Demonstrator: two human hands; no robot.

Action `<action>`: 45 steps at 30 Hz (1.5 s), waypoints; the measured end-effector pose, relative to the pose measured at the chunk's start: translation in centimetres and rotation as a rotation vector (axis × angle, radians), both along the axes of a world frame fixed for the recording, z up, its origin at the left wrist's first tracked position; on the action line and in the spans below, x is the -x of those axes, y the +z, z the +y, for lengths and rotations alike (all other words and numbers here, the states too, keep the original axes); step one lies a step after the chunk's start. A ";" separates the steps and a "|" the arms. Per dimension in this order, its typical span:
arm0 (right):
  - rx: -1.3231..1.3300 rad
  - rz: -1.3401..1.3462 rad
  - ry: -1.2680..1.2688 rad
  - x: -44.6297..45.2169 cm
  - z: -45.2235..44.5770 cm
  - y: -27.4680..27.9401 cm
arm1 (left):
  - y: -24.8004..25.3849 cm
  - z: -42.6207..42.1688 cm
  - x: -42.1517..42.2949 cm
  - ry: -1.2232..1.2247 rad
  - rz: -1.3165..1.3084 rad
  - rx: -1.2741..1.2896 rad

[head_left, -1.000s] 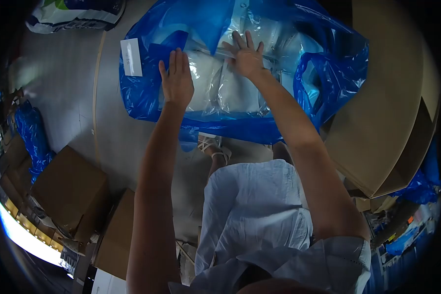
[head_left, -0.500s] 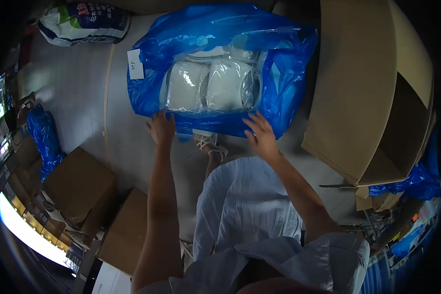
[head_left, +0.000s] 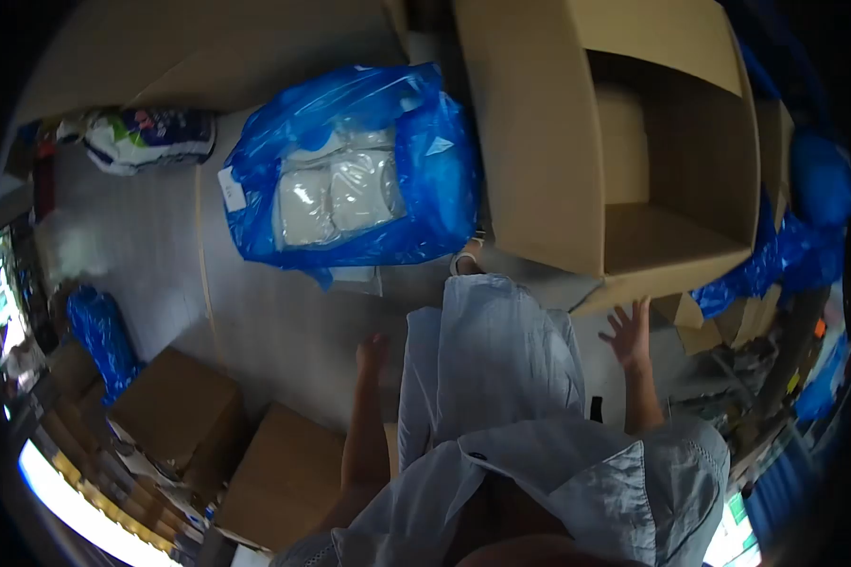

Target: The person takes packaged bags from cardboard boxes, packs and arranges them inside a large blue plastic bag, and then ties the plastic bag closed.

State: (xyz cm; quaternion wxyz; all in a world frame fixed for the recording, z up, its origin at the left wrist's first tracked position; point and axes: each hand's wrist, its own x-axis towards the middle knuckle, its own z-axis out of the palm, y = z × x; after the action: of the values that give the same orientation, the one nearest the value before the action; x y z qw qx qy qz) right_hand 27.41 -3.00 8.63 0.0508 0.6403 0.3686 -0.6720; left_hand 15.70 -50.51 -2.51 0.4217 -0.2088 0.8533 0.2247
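My right hand (head_left: 627, 335) has its fingers spread and holds nothing. It is just below the lower edge of a large open cardboard box (head_left: 548, 142). Over the floor, left of my trousers, my left hand (head_left: 373, 352) looks curled with nothing visible in it. A blue plastic bag (head_left: 435, 180) lies on the floor ahead, its mouth open. Inside it sit several clear-wrapped white packs (head_left: 361, 192). A white label (head_left: 232, 189) is on the bag's left side. Neither hand touches the bag.
A printed white and purple sack (head_left: 151, 140) lies at the upper left. Closed cardboard boxes (head_left: 175, 406) stand at the lower left near a blue plastic bundle (head_left: 104, 340). More blue plastic (head_left: 785, 255) and cardboard pieces lie right of the open box.
Both hands have left the near edge of the blue bag and drawn back toward my body. My right hand has moved right, toward the cardboard box. The view has shifted right.
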 end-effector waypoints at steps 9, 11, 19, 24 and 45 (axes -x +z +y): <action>0.068 0.136 -0.198 4.6 4.6 -6.9 | -0.1 -4.2 -7.7 0.470 0.174 -0.442; 0.037 0.151 -0.081 3.1 4.8 -11.7 | 5.9 0.1 -8.0 0.276 0.109 -0.203; 0.359 -0.112 0.254 4.0 6.9 -8.6 | 5.6 22.2 -1.0 0.071 0.344 -0.494; 0.867 0.154 1.046 9.0 12.8 -1.5 | 6.5 42.5 3.7 -0.050 0.414 -0.646; -0.641 -0.407 1.948 24.6 19.2 -46.9 | 2.8 46.0 -0.5 0.102 0.605 -0.270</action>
State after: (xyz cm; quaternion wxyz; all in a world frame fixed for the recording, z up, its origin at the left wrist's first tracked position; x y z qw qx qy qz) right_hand 2.85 16.16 -38.29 0.4595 0.1505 0.8707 -0.0904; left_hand 16.20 -4.46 0.28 0.1615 -0.1172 0.8908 0.4082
